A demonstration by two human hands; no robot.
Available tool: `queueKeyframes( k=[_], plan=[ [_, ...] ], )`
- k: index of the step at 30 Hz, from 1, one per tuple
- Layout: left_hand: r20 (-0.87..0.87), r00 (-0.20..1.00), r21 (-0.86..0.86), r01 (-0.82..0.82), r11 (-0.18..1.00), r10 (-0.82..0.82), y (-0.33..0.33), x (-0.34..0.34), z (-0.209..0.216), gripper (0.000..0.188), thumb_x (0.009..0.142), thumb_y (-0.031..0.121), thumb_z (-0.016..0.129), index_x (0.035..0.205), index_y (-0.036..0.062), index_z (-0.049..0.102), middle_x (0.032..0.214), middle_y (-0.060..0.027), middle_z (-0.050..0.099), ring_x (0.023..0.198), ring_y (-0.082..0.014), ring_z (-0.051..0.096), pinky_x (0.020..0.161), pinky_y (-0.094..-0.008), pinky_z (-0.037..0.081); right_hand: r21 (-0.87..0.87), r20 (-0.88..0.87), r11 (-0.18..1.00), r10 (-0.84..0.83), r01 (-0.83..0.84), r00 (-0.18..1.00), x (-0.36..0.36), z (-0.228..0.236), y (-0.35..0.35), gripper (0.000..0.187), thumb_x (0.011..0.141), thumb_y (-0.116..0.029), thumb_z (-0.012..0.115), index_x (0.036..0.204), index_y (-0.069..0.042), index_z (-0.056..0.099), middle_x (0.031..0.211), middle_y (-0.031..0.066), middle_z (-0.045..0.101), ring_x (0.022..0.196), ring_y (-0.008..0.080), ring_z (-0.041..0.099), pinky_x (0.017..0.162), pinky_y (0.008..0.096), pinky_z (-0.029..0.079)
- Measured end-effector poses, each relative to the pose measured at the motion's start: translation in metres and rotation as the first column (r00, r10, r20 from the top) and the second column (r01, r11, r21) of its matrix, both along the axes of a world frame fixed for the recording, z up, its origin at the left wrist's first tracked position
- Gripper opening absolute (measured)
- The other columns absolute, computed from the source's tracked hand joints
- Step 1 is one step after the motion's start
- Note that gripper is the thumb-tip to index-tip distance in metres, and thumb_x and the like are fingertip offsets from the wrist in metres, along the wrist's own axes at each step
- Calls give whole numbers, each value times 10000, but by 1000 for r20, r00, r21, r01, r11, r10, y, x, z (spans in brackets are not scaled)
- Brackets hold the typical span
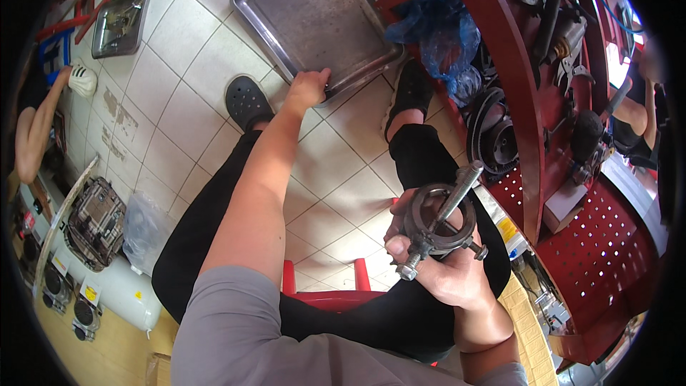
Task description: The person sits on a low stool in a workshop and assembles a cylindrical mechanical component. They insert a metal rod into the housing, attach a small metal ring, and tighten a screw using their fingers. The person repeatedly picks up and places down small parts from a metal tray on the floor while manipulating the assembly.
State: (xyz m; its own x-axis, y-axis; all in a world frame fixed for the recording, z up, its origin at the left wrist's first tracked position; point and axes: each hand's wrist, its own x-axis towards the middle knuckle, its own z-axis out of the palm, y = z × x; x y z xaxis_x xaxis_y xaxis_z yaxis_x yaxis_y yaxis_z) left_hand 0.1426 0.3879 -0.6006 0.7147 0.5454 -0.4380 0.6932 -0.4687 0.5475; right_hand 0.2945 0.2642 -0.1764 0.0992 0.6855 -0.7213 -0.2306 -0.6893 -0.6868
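Note:
A large rectangular metal tray (321, 25) with raised sides lies on the tiled floor ahead of me. My left arm reaches out to it, and my left hand (307, 89) is closed on its near rim, the thumb along the edge. Close to my right thigh, my right hand (454, 271) grips a dark ring-shaped metal tool with bolts (437, 225). A long threaded bolt slants up across the ring, and shorter bolts stick out at its lower side. The palm and fingers behind the ring are partly hidden.
A red tool rack (529, 100) stands at right, holding pulleys (496, 136), tools and a blue plastic bag (443, 36). A smaller tray (120, 23) lies far left, near another person's gloved hand (82, 80). Left of me are a dirty metal part (96, 223) and a white cylinder (125, 293).

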Motion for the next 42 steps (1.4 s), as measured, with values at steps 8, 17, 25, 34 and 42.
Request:
queueKeyframes(
  k=[8,17,25,34,42],
  plan=[
    [37,999,131,-19,991,14,11,-10,2,258,718,169,646,967,106,617,907,-111,644,902,-331,611,783,-448,455,17,-10,999,-51,51,999,-3,2,3,195,770,10,703,922,23,580,768,40,616,696,92,586,642,261,490],
    [-24,986,233,168,958,-167,10,-6,-2,166,740,256,667,877,163,664,859,-60,610,950,-258,581,829,-442,391,41,46,989,143,-145,989,5,0,-1,358,793,-31,701,1093,41,519,823,81,599,729,123,582,604,251,474],
    [-150,980,125,152,980,-133,3,2,5,222,734,282,684,909,147,668,904,-80,637,979,-275,585,882,-463,375,25,-8,998,65,-65,998,3,3,1,375,784,-44,710,1098,34,521,865,84,601,760,134,595,639,267,491],
    [241,738,-568,-419,708,630,22,5,8,151,774,173,557,868,67,608,826,-60,625,748,-203,593,629,-319,458,28,-29,998,49,-48,998,6,3,-3,399,785,-35,710,1128,29,517,915,82,595,797,141,598,672,278,497],
    [86,272,-996,36,79,958,70,28,55,119,792,200,472,785,84,495,699,-23,499,657,-160,502,596,-284,391,80,30,994,74,-76,997,5,0,-5,390,793,-27,700,1131,30,515,888,84,595,775,131,586,637,262,482]
  ],
)
